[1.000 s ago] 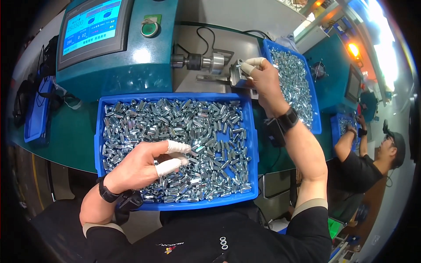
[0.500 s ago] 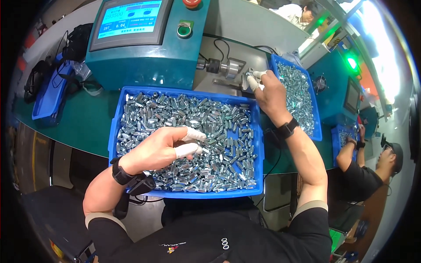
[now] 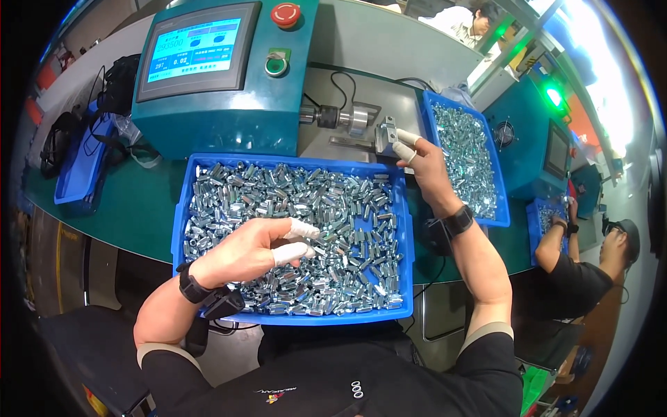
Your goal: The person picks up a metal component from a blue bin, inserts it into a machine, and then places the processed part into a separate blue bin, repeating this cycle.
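My left hand (image 3: 253, 250) is over the blue tray (image 3: 408, 240), which is filled with small silvery hex sleeve nuts (image 3: 278, 194). White finger cots cover its thumb and index finger. Those fingers are curled close together among the nuts, and whatever they pinch is too small to tell. Farther right, my right hand (image 3: 429, 167), also in pale finger cots, has its thumb and index finger against the right side of a metal fixture block (image 3: 386, 135). The block faces the round metal chuck (image 3: 356, 119) of a green machine (image 3: 215, 121).
The machine carries a lit screen (image 3: 194, 48), a red stop button (image 3: 285, 14) and a green switch (image 3: 276, 64). A second blue tray of nuts (image 3: 462, 160) stands right of my right hand. Another person (image 3: 583, 254) works at the far right. Black straps (image 3: 114, 132) lie left.
The whole view has shifted slightly. My right fingers have drawn a little to the right, uncovering more of the metal block. My left hand stays over the nuts in much the same pose.
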Tool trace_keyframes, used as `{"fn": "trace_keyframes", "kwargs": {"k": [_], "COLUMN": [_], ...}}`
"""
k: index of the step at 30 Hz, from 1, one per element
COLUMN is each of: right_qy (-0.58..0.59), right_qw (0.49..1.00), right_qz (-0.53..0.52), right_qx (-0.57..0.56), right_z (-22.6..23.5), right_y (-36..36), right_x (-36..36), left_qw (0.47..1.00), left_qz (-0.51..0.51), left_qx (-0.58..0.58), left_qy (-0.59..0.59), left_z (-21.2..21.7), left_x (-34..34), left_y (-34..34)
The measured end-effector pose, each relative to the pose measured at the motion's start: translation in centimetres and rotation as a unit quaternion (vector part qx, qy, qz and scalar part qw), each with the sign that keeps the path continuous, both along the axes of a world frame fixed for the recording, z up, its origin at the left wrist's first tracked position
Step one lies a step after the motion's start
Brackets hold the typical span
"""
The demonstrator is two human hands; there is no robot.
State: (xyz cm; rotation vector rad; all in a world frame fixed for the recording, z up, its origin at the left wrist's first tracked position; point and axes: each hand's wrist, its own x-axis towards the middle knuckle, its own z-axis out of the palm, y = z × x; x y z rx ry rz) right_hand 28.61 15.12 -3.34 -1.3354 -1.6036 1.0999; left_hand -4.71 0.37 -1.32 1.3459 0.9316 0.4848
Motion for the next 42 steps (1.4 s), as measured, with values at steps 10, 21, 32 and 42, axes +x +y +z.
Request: {"fn": "trace_keyframes", "kwargs": {"k": [10,21,32,42], "right_qy": [0.061,-0.004,0.065,0.056], "right_qw": [0.995,0.98,0.98,0.98], "right_qz": [0.073,0.197,0.183,0.185], "right_qx": [-0.034,-0.033,-0.034,-0.038], "right_z": [1.4,0.7,-0.1,0.0], "right_y": [0.6,5.0,4.6,4.8], "right_x": [0.9,0.6,0.7,0.4], "left_qw": [0.997,0.993,0.99,0.992], "left_qz": [0.066,0.106,0.138,0.125], "left_qx": [-0.026,-0.037,-0.033,-0.014], "left_qy": [-0.038,-0.025,-0.008,0.002], "left_z": [0.7,0.8,0.6,0.7], "left_x": [-0.5,-0.5,-1.4,-1.9], "left_y": [0.2,1.0,1.4,1.4]}}
